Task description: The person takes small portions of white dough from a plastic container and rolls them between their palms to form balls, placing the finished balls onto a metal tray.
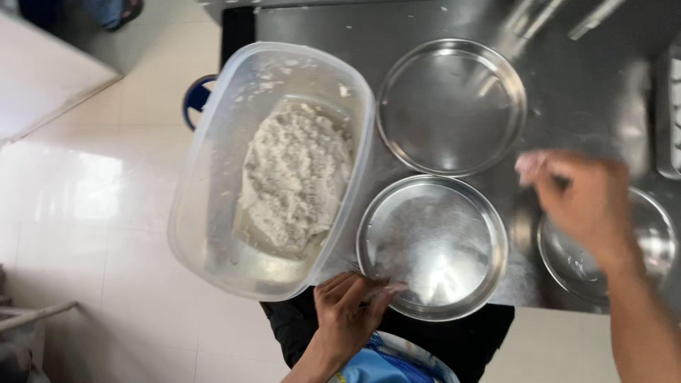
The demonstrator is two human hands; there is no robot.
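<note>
A clear plastic tub [206,177] holding a heap of white crumbly dough [294,174] hangs over the left edge of a steel counter [582,85]. My left hand [349,305] grips the near rim of a round steel plate [433,245] right beside the tub's near corner. A second steel plate [450,106] lies farther back. My right hand [578,202], blurred, hovers above the counter over a third steel plate [656,245] at the right, fingers loosely curled; I see nothing in it.
A pale tiled floor [85,213] lies left of the counter. A blue round object [195,99] shows under the tub's far side. Another person's foot [117,10] is at the top left. A tray edge [670,106] sits at the far right.
</note>
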